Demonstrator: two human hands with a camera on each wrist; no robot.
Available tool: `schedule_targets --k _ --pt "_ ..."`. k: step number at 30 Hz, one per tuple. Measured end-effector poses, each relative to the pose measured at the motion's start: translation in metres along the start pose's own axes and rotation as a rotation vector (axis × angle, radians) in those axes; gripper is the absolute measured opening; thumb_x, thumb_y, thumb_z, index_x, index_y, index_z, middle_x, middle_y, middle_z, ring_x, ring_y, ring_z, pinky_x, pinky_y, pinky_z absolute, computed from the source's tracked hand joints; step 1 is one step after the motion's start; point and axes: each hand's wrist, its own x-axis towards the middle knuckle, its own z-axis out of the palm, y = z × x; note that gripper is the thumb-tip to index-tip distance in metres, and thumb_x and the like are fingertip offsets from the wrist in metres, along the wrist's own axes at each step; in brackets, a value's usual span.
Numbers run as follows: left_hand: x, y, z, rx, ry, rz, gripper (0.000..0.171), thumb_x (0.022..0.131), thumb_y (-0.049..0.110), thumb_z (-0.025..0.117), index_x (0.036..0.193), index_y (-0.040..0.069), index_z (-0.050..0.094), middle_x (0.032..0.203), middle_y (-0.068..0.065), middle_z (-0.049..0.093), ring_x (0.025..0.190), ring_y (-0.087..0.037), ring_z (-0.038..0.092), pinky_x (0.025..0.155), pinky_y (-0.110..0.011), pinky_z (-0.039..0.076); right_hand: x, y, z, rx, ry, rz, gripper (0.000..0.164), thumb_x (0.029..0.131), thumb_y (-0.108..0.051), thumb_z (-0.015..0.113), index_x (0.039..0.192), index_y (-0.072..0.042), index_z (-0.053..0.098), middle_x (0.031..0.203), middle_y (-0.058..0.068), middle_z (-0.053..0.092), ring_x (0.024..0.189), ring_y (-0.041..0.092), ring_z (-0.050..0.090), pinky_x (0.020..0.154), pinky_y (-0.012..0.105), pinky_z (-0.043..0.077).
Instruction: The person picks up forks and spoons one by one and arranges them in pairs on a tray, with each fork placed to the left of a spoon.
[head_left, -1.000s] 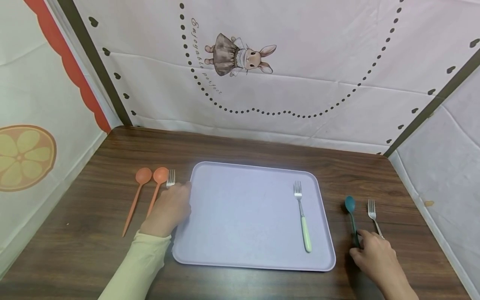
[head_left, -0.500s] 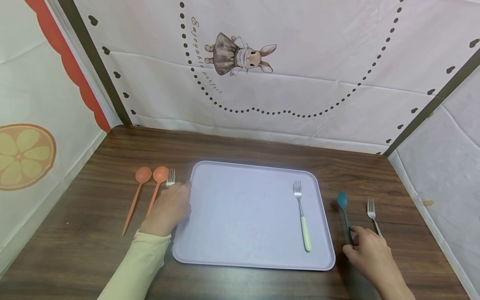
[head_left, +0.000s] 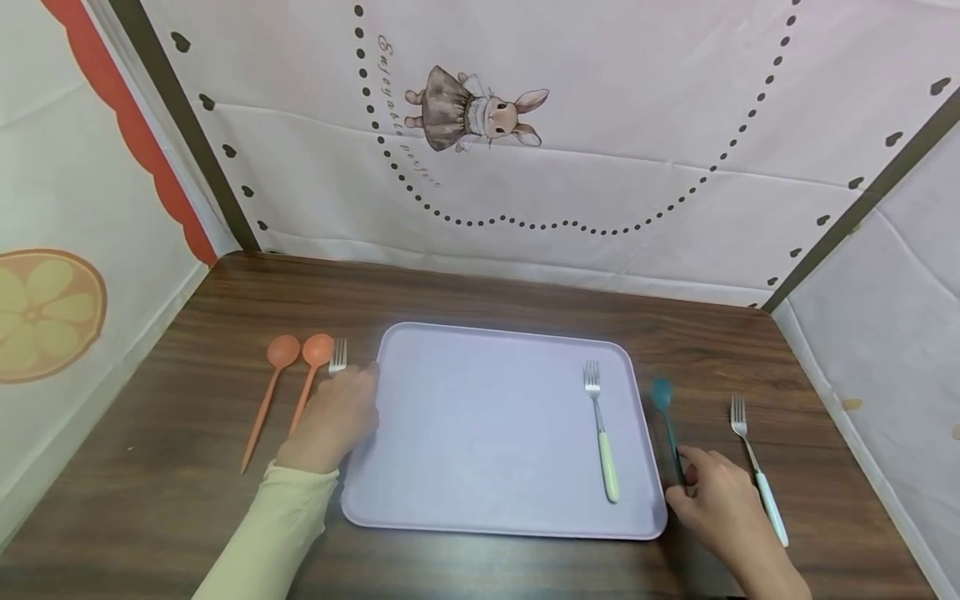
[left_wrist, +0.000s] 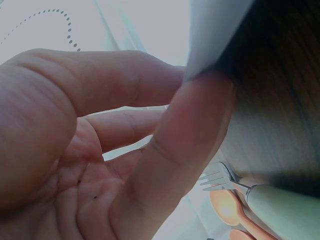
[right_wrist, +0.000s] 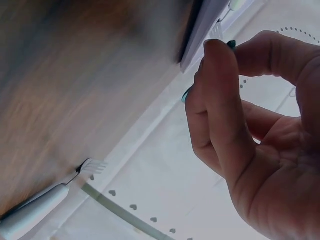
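At the left edge of the pale lilac tray (head_left: 487,450), my left hand (head_left: 333,421) pinches the rim; the left wrist view shows the tray edge (left_wrist: 212,35) between thumb and finger. My right hand (head_left: 723,508) holds a teal spoon (head_left: 662,393) by its handle, just right of the tray, bowl pointing away from me. Most of that spoon is hidden by the fingers in the right wrist view. A fork with a light green handle (head_left: 608,471) lies on the tray's right side. Another fork, with a pale handle (head_left: 771,508), lies on the table beside my right hand.
Two orange spoons, one outer (head_left: 282,352) and one inner (head_left: 318,350), lie left of the tray. Next to them is a fork (head_left: 338,357), partly covered by my left hand. White printed cloth (head_left: 600,100) walls the brown wooden table (head_left: 180,433) at the back and sides.
My right hand has moved left with the teal spoon, toward the tray's right edge. The pale handle of the right fork has come into sight. My left hand and the tray have stayed put.
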Motion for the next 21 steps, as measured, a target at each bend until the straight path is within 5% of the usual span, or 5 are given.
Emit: schedule_targets --k 9,21 --pt "0.001 -0.004 0.003 0.008 0.02 0.016 0.02 0.08 -0.012 0.053 0.1 -0.012 0.058 0.075 -0.019 0.056 0.064 -0.034 0.057 0.055 -0.049 0.05 0.004 -0.013 0.003 0.029 -0.046 0.008 0.047 0.071 -0.001 0.067 0.115 0.015 0.065 0.077 0.005 0.056 0.061 0.014 0.048 0.049 0.03 0.042" --pt "0.002 -0.003 0.002 0.004 -0.007 0.0 0.034 0.082 -0.01 0.056 0.115 -0.016 0.058 0.083 -0.023 0.059 0.069 -0.036 0.06 0.058 -0.05 0.052 0.011 -0.022 0.008 0.018 -0.077 -0.004 0.048 0.071 -0.003 0.07 0.116 0.013 0.065 0.077 0.004 0.056 0.066 0.017 0.05 0.055 0.035 0.045"
